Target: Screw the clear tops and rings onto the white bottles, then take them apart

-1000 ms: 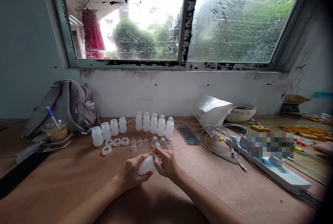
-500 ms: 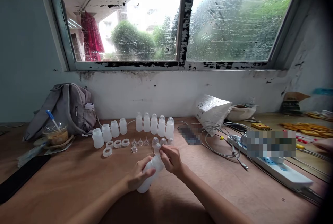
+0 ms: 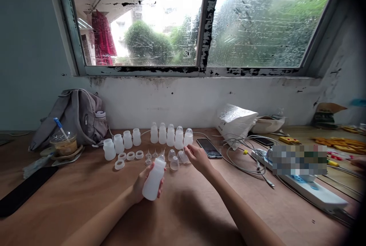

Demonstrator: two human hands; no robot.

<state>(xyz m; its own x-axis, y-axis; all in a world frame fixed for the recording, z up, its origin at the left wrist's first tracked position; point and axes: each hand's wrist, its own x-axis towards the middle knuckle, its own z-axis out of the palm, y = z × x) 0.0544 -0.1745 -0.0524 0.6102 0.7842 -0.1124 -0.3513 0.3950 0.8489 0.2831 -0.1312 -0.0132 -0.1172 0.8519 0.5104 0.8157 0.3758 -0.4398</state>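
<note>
My left hand (image 3: 140, 185) is wrapped round a frosted baby bottle (image 3: 153, 181), tilted slightly, with a collar and a clear nipple (image 3: 161, 157) on top. My right hand (image 3: 197, 157) reaches to the clear dome caps, its fingers closed at a tilted cap (image 3: 182, 157). Another dome cap (image 3: 174, 163) stands just left of it. Left of the caps are loose clear nipples (image 3: 148, 155) and white collar rings (image 3: 119, 164). Behind these stand several open bottles (image 3: 109, 150) and a row of capped bottles (image 3: 170, 135).
A phone (image 3: 209, 148) lies right of the caps, beside tangled cables (image 3: 243, 166) and a white power strip (image 3: 314, 189). A white bag (image 3: 236, 122) leans at the wall. On the left are a drink cup (image 3: 64, 145), a grey backpack (image 3: 77, 116) and a black flat object (image 3: 25, 192).
My right hand has left the bottle's top and moved up and right to the clear caps. The bottle in my left hand has shifted left and stands more upright.
</note>
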